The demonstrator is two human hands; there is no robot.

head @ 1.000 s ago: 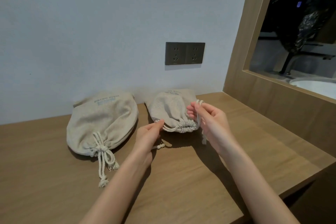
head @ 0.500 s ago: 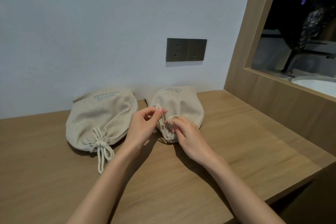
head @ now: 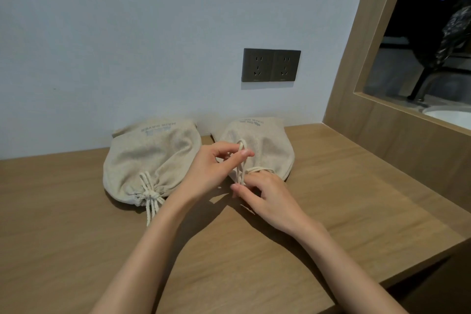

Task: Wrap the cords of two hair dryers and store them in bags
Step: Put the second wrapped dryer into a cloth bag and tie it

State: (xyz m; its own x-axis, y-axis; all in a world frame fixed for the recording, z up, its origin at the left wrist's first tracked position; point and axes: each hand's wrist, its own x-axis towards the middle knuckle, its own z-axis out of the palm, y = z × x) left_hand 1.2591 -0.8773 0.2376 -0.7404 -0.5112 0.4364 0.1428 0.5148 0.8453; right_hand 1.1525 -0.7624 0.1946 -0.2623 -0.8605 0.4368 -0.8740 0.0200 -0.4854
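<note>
right hand [head: 267, 196] dropped to right bag [head: 270, 143] mouth, pinching drawstring [head: 240, 173] | left hand [head: 211, 171] pinching its loop higher up | left bag [head: 153, 155] tied, on surface [head: 356, 199]

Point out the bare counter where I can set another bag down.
Widest free patch: the counter between the right bag and the wooden side panel. Another lies left of the left bag, out to the picture's edge. Crowded: the middle by the wall, where both bags lie and the left hand and right hand hold the right bag's drawstring.
</note>
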